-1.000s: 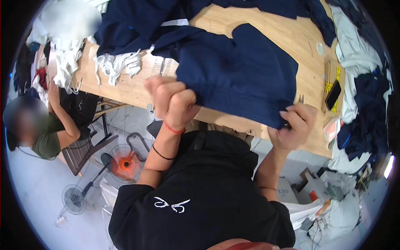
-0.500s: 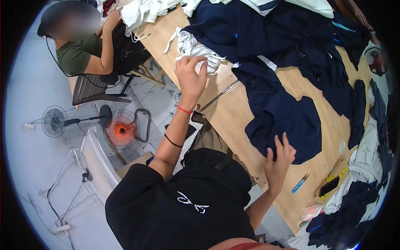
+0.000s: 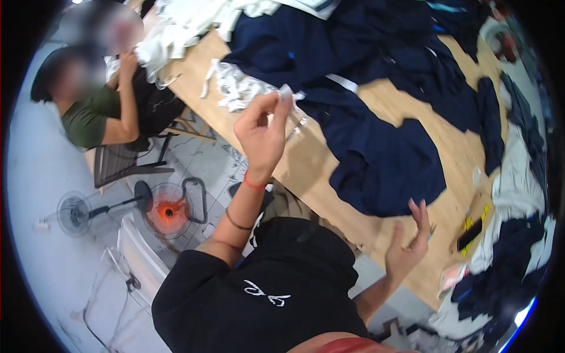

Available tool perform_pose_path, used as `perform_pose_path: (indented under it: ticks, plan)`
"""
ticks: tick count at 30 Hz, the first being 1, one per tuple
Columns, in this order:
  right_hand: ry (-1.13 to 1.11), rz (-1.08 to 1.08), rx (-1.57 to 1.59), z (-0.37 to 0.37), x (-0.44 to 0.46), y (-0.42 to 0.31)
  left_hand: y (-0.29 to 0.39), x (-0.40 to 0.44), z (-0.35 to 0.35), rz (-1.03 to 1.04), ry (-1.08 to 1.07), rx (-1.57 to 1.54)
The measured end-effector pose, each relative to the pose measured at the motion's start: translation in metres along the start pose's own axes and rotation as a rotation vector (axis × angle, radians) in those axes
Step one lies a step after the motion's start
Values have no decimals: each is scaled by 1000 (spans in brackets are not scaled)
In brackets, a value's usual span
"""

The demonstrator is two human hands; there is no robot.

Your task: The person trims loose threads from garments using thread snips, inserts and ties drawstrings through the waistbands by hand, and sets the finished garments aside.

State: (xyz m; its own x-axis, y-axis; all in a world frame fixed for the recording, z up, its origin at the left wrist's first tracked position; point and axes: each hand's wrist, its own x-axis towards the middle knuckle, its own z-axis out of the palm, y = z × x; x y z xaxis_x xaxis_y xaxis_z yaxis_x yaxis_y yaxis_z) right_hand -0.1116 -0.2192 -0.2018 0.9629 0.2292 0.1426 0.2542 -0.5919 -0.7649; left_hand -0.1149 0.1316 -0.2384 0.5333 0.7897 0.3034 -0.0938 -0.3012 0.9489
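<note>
Left hand [image 3: 260, 136] pinched, right hand [image 3: 410, 246] open.
The left forearm [image 3: 242, 203] extends toward the far side, thumb and forefinger drawn together, remaining fingers curled. The right forearm [image 3: 375, 294] angles far and right; its fingers point toward the far side, thumb apart.

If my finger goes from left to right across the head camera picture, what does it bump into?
Grey fan → fan with an orange middle → left hand → right hand → black phone-like thing.
</note>
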Motion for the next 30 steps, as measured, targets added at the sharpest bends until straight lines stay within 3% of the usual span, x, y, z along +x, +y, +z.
perform_pose_path:
  ticks: [4, 6, 9, 10, 12, 14, 17, 20, 21, 24, 28, 30]
  plan:
    - [-146, -167, 236, 30, 21, -60, 44, -65, 20, -210, -688, -374]
    - [-298, -215, 52, 40, 19, -55, 49, -82, 24, -55, -962, -366]
    - [-416, 131, 296, 48, -18, -3, 51, -90, 29, -495, -992, -389]
    - [-327, 173, 389, 48, -23, 9, 30, -99, 37, -542, -867, -364]
    - [17, 595, 834, 33, -27, 28, -4, -105, 42, -640, -904, -120]
    - [172, 711, 1001, -1, -26, 55, -8, -108, 56, -304, -957, -24]
    - [192, 664, 523, -36, -21, 52, -13, -115, 83, 130, -913, 219]
    - [128, 549, 394, -68, -27, 63, -21, -113, 95, 48, -933, 165]
    - [113, 504, 334, -74, -30, 64, -6, -112, 95, -141, -857, -72]
    - [216, 353, 277, -56, -25, 46, 29, -102, 72, -375, -830, -536]
    - [146, 149, 413, -37, 2, 14, 64, -89, 50, -515, -787, -633]
    - [133, 2, 433, -28, 18, -5, 74, -85, 40, -401, -827, -525]
